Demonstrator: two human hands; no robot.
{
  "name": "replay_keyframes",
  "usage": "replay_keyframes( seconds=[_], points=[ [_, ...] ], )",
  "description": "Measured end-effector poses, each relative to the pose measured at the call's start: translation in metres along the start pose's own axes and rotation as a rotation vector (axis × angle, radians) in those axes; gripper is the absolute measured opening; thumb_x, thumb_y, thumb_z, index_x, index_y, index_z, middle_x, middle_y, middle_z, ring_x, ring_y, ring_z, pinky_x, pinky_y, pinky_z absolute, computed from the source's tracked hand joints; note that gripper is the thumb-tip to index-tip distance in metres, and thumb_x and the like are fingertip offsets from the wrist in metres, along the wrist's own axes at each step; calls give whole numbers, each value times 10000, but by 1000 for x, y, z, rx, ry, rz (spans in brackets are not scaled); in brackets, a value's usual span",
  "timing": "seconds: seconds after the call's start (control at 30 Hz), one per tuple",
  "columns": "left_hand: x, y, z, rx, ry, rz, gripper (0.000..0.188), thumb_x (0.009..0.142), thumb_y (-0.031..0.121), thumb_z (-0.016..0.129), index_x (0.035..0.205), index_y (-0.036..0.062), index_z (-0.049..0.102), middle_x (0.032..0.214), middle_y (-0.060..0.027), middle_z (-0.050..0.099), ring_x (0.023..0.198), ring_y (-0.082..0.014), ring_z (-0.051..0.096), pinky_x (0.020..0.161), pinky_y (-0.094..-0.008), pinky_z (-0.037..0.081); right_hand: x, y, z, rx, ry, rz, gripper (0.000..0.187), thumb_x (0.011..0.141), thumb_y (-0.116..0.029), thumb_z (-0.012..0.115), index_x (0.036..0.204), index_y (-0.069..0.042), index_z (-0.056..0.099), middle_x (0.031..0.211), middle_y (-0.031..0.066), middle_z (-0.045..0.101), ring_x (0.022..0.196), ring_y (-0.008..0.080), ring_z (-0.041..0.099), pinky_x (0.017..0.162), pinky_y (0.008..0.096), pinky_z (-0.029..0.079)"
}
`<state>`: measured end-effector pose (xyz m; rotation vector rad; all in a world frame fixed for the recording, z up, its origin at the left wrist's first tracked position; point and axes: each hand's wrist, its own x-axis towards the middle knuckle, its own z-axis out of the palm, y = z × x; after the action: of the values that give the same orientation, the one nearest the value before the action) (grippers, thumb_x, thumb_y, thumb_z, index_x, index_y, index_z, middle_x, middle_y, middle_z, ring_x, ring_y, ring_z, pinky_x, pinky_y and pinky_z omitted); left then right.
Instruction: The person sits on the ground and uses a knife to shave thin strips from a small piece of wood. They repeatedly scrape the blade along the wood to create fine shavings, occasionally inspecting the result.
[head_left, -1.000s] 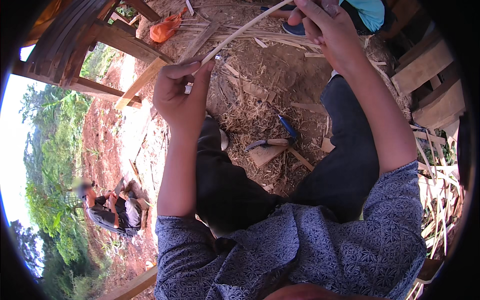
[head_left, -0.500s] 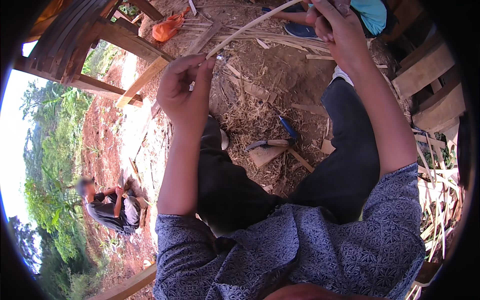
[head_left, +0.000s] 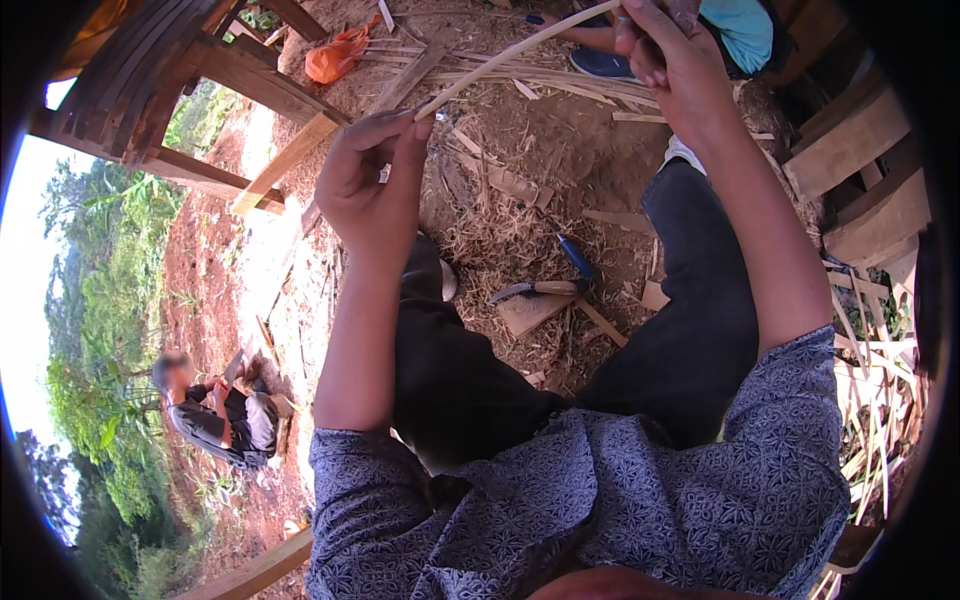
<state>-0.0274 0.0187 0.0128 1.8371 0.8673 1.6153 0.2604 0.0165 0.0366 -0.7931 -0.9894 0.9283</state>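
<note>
A pale, thin wooden strip (head_left: 515,52) is stretched in a slight curve between my two raised hands. My left hand (head_left: 375,160) pinches its lower left end between thumb and fingers. Its upper right end is in my right hand (head_left: 665,50), whose fingers are partly cut off by the top edge. On the ground between my legs lie a knife (head_left: 535,289) with a curved dark blade and a wooden handle, resting on a small wood block (head_left: 530,312), and a blue-handled tool (head_left: 575,256).
Shavings (head_left: 490,225) and split strips (head_left: 560,78) cover the dirt ahead. An orange bag (head_left: 337,56) lies far left, near wooden beams (head_left: 260,90). A person in turquoise (head_left: 740,35) is close at the upper right. Another person (head_left: 220,415) sits outside at left. Planks (head_left: 850,145) stand at right.
The strip's right end has come slightly lower and its curve looks a little flatter. Both hands keep their hold and barely move. The person outside at left has shifted their arms.
</note>
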Motion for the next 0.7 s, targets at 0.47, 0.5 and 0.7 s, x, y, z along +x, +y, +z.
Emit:
replay_keyframes(
  seconds=[0.47, 0.5, 0.7],
  points=[
    [-1, -1, 0, -2, -8, 22, 139, 849, -54, 720, 972, -33, 659, 994, -120, 691, 842, -119, 670, 712, -220, 533, 1, 1, -2, -40, -6, 20, 298, 965, -228, 540, 712, -81, 598, 584, 21, 587, 428, 62, 411, 405, 207, 269],
    [-1, -1, 0, -2, -11, 23, 138, 851, -55, 718, 973, -34, 658, 994, -122, 691, 842, -119, 670, 710, -220, 533, 1, 2, -2, -39, 3, 21, 299, 966, -227, 540, 711, -80, 598, 582, 21, 586, 425, 63, 410, 402, 209, 268],
    [-1, -1, 1, -13, -25, 46, 129, 857, -56, 709, 973, -31, 658, 998, -127, 693, 836, -117, 670, 708, -220, 532, 2, 4, -2, -18, 11, 28, 304, 969, -227, 545, 707, -81, 596, 574, 26, 582, 402, 67, 397, 388, 219, 266]
  ],
)
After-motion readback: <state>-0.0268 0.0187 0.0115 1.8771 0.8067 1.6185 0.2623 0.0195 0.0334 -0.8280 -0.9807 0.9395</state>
